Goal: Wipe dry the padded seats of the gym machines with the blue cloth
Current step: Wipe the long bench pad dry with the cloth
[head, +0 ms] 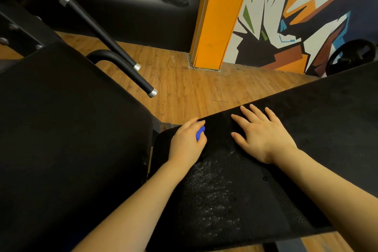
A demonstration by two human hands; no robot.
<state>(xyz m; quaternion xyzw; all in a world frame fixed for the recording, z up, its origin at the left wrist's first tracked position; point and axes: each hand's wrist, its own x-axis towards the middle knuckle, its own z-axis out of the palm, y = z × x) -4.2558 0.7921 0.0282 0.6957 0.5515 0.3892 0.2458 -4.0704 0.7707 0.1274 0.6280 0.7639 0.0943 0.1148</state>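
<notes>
The blue cloth [200, 133] was bunched small in the left hand [187, 143], only a bit of it showing btw the curled fingers, which gripped it at the far-left corner of the padded seat [235, 200]. The cloth sat on or just above the pad; can't tell which. The right hand [263, 137] lay flat on the same seat just beside it, fingers straight and spread, holding nothing, prob. bracing.

On the seat nearer the camera, btw the two forearms, a patch of pale speckles glistened: looked like wet droplets not wiped off yet. So, judging from that, this seat was only partly done, w/ the near-middle part left. The far strip around the hands looked matte and dry, though the black cover makes that hard to confirm.

A second black pad [71, 129] stood to the left, close to the first, w/ no shine visible; whether it was wiped or untouched can't be told. Beyond it, black handles w/ silver end caps [152, 93] stuck out over the wood floor [194, 92]. An orange pillar [216, 16] and a painted mural wall [306, 16] stood behind.
</notes>
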